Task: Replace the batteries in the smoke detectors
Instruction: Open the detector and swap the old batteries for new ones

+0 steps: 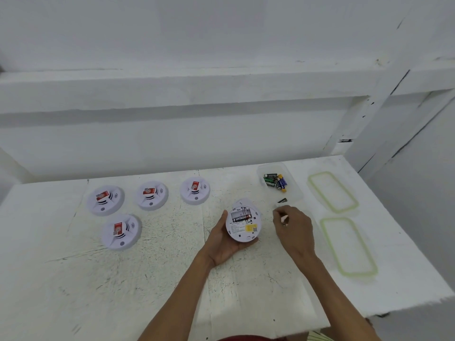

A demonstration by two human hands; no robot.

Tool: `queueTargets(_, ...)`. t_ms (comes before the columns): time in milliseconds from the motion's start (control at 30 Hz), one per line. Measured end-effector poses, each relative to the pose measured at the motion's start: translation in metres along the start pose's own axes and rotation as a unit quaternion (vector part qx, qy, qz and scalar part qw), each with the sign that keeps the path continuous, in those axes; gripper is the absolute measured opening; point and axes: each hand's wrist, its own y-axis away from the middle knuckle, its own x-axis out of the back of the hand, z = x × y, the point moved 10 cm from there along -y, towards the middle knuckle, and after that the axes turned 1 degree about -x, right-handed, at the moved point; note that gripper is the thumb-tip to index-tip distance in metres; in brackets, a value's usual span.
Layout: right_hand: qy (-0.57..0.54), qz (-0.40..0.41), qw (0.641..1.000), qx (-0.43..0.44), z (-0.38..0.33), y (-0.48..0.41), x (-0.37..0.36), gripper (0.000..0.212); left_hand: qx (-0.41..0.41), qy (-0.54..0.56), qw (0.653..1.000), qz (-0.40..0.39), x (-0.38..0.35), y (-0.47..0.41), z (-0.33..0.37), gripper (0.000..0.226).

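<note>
My left hand (222,244) grips a white smoke detector (242,223) turned back side up, just above the table. Its battery bay is uncovered, with one black battery (242,217) lying in it. My right hand (294,230) hovers just to the right of the detector with its fingers curled inward; whether they pinch anything is unclear. A loose black battery (282,200) lies just beyond those fingertips. A clear tub (295,190) behind it holds several green, blue and yellow batteries (274,182).
Several more white smoke detectors with red stickers lie face up at the left: (105,200), (152,195), (195,190), (121,232). Two clear lids with green rims (333,191), (349,246) lie at the right. The white table (147,279) ends just past them.
</note>
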Motion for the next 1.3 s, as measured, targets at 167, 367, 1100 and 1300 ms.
queueTargets(167,-0.038,-0.047,0.997,0.057,-0.032,-0.004,-0.018,0.007,0.000,-0.001,1.000,-0.007,-0.002,0.002,-0.001,0.065)
queueTargets(367,-0.029,-0.086,0.996,0.020,-0.034,-0.001,-0.042,0.010,-0.006,-0.022,0.999,-0.029,-0.006,0.001,0.000,0.067)
queueTargets(1100,-0.096,-0.032,0.992,-0.078,-0.034,0.010,-0.046,0.017,-0.021,-0.032,0.998,-0.050,-0.012,0.000,0.001,0.069)
queueTargets(1300,-0.095,-0.007,0.994,-0.045,-0.040,0.008,-0.040,0.013,-0.020,-0.030,0.998,-0.051,-0.013,0.000,0.000,0.070)
